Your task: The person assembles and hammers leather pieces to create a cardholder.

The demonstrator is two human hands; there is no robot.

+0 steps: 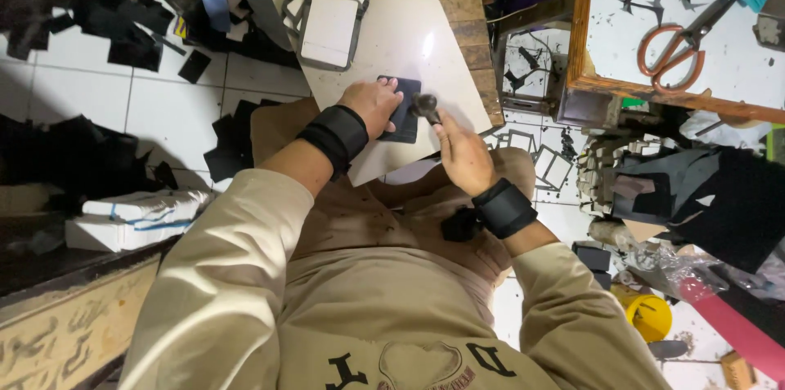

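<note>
A dark square piece point(402, 109) is shown lying flat on the pale board point(392, 22) that serves as tabletop across the lap. It is pinned under the fingers of the left hand point(372, 104), whose grip is spread flat on the piece rather than closed around it. A short dark tool with a rounded head point(424, 104) is held in the closed grip of the right hand point(463, 154), its head set at the right edge of the piece; whether the head touches the piece cannot be told.

For the step to be done well, it is judged that the piece should be kept pressed flat near the working edge, with the left fingertips kept just clear of the tool's head, and the tool held upright so that its force falls squarely. A stack of grey frames and white cards point(327, 18) is seen farther up the board, well apart; orange-handled scissors point(679, 47) lie on a separate white surface at the right.
</note>
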